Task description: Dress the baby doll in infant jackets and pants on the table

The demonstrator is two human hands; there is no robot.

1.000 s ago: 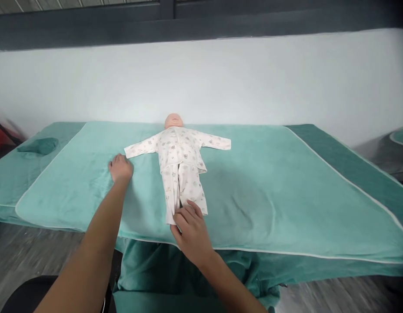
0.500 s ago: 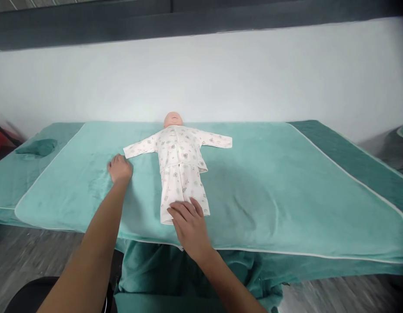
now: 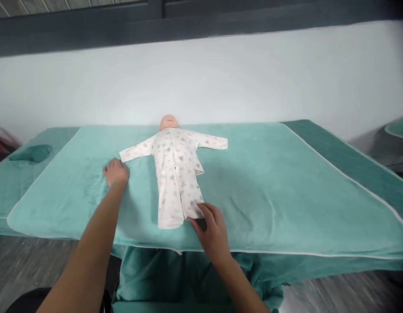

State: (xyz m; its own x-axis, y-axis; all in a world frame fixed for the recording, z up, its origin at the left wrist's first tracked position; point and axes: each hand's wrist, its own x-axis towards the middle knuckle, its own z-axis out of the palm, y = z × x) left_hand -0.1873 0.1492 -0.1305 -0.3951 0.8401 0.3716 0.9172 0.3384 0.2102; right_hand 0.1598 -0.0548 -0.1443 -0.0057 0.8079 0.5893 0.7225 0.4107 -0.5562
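Note:
A doll [image 3: 169, 121] with a bare, smooth head lies on its back on the bed. It wears a white printed baby shirt [image 3: 175, 150], sleeves spread wide, and matching baby trousers [image 3: 170, 200]. My right hand [image 3: 214, 232] is at the hem of the trouser leg on the right, thumb at the hem's inner corner and index finger on the cloth, gripping it. Beside the end of the left-hand sleeve, my left hand [image 3: 115, 172] rests palm down on the bed, fingers slightly bent and holding nothing.
A green bed cover [image 3: 269, 174] with pale piping spreads under the doll. A small dark green cushion-like thing [image 3: 31, 153] lies at the far left. Behind the bed rises a white wall [image 3: 201, 78]. Green cloth [image 3: 155, 274] hangs over the near edge, above a grey floor [image 3: 34, 256].
My right hand has moved right, from lying across both trouser legs to the hem of the right-hand one. My left hand stays by the sleeve. The view has shifted slightly.

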